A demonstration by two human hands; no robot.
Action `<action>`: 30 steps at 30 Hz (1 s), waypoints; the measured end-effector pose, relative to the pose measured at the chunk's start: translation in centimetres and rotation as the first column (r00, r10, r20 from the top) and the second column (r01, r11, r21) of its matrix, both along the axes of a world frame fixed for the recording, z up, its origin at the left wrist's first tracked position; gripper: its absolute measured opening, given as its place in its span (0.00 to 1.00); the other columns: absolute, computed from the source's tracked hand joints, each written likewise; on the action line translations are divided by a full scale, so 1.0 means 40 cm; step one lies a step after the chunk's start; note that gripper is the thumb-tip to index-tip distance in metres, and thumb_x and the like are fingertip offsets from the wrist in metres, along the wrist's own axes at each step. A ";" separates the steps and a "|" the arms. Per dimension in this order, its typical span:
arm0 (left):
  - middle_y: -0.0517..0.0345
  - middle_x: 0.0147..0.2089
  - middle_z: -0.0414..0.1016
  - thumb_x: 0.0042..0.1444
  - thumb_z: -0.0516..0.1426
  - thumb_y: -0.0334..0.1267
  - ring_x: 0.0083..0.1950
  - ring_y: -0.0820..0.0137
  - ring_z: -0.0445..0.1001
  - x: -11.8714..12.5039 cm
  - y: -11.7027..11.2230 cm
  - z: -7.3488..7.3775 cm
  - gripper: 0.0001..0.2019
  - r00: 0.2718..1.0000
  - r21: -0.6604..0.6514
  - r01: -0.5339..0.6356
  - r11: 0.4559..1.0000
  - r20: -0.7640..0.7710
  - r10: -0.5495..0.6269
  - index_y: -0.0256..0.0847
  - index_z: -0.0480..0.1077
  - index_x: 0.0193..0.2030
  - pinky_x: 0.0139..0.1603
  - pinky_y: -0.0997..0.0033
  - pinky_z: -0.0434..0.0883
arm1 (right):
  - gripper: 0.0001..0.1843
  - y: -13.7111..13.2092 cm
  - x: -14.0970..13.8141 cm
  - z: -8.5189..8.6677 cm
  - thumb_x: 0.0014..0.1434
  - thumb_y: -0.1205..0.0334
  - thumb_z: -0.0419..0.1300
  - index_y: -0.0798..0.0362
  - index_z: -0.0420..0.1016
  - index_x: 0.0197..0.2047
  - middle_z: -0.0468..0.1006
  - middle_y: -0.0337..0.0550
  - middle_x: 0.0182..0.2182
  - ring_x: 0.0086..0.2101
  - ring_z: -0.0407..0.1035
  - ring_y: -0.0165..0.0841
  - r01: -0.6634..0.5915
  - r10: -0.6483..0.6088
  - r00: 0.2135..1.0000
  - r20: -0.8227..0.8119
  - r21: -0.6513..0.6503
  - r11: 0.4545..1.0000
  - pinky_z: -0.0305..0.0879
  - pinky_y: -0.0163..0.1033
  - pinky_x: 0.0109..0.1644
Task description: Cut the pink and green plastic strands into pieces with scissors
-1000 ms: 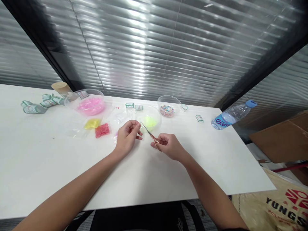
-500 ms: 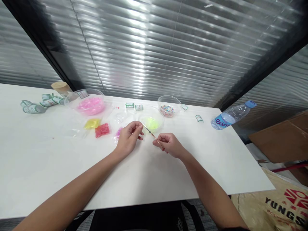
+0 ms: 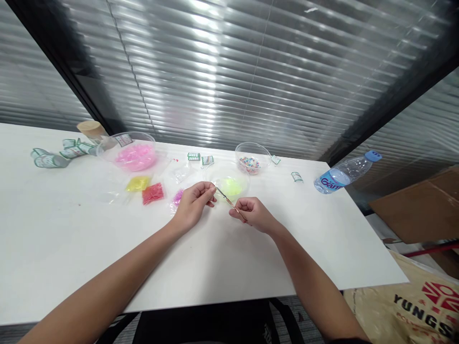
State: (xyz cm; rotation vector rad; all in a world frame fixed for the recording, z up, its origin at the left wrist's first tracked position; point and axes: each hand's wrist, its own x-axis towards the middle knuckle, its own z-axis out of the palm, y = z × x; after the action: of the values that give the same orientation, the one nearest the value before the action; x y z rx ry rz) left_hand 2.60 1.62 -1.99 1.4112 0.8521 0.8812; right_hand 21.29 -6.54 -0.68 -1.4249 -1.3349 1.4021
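Slim scissors with copper-coloured handles and silvery metal blades (image 3: 231, 202) are above the white desk (image 3: 143, 267), slanting between the two hands. The right hand (image 3: 254, 215) grips their handles; the left hand (image 3: 195, 203) has thumb and forefinger pinched together by the blade tips. To work well here, I would keep both wrists low and steady, turn the blades so their edges can be seen, and hold the left fingertips just clear of the points.

Beyond the blades stands a clear, round plastic bowl with lime-yellow contents (image 3: 248, 180); left of the left hand lies a small clear packet of purple pieces (image 3: 177, 197), partly covered by it. Farther off is a clear bowl of multicoloured beads (image 3: 267, 162).

Whether anything thin sits in the left pinch cannot be made out, nor whether the tips touch the fingers. The blades show almost edge-on, so their opening is unclear, and the right fingers hide much of the handle loops.
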 end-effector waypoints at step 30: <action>0.59 0.31 0.72 0.57 0.59 0.48 0.33 0.73 0.73 0.000 0.006 0.003 0.14 0.999 -0.044 0.035 0.998 -0.001 -0.035 0.37 0.70 0.35 0.38 0.73 0.70 | 0.24 0.006 0.004 -0.019 0.51 0.51 0.65 0.53 0.55 0.21 0.53 0.31 0.19 0.22 0.47 0.23 0.067 -0.069 0.997 0.036 0.057 0.996 0.43 0.33 0.26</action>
State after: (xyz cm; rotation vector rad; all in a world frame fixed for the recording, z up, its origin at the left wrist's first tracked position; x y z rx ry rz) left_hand 2.59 1.85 -1.88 1.3849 0.8409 0.8294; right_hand 21.43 -6.29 -1.46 -1.4535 -1.3261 1.2902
